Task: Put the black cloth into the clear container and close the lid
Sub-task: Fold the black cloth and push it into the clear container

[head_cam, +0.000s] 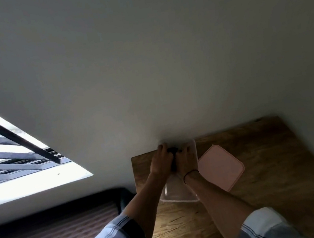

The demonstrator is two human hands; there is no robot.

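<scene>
The black cloth (pixel 172 151) is held between the left hand (pixel 162 162) and the right hand (pixel 186 160), fingers (pixel 162 147) closed on it, over the clear container (pixel 179 195). The pink lid (pixel 220 167) is laid on the desk (pixel 272 162), just right of the fingers.

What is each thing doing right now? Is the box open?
Clear container: open, no lid on, standing on the wooden table.
Black cloth: bunched, held over the container.
Pink lid: off, flat beside the container.
Left hand: gripping the cloth.
Right hand: gripping the cloth.
</scene>
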